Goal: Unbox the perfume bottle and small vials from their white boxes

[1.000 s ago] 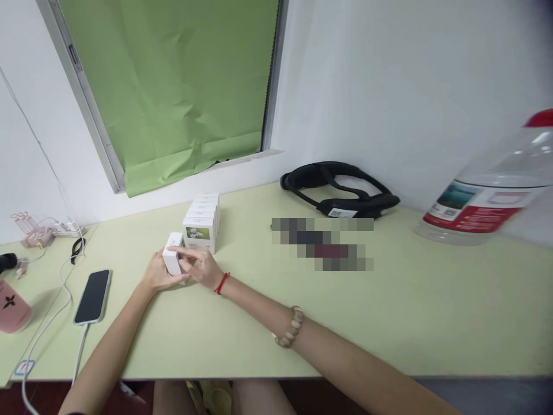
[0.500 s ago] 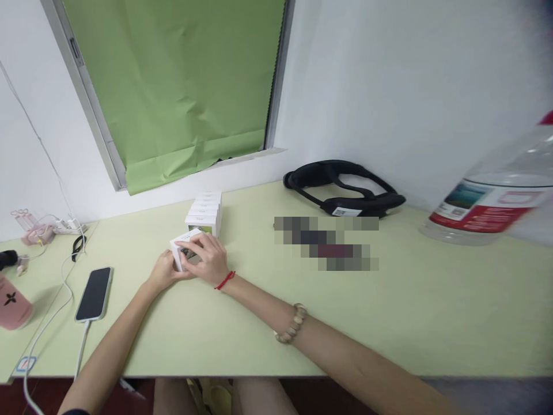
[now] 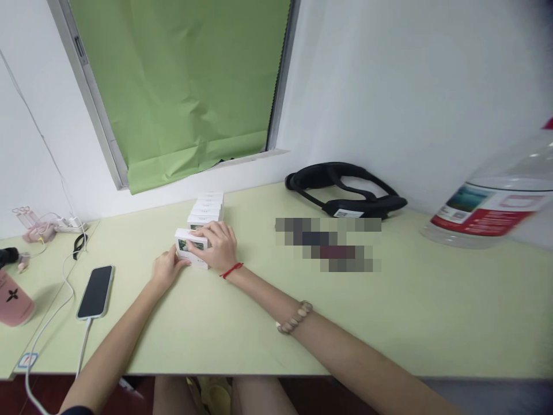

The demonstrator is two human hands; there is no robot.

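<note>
R hand (image 3: 217, 246) pinches small white cardboard box w/ green photo (image 3: 193, 259), partly hiding it; L hand (image 3: 166, 268) touches its side, fingertips partly hidden.

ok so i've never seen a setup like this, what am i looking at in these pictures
There is no robot here, just a person's two bare hands. Every picture comes from one camera worn on the person's head, looking forward and down.

The right hand, with a red string on its wrist, grips a small white box with a dark green picture on its front. The left hand touches the box's lower left side. Just behind stands a row of similar white boxes.

All this is on a pale green table. To the left lie a dark-screened phone on a white cable and a pink cup. To the right are a black headset and a large clear bottle with a red label. A pixelated patch hides whatever lies near the headset.
</note>
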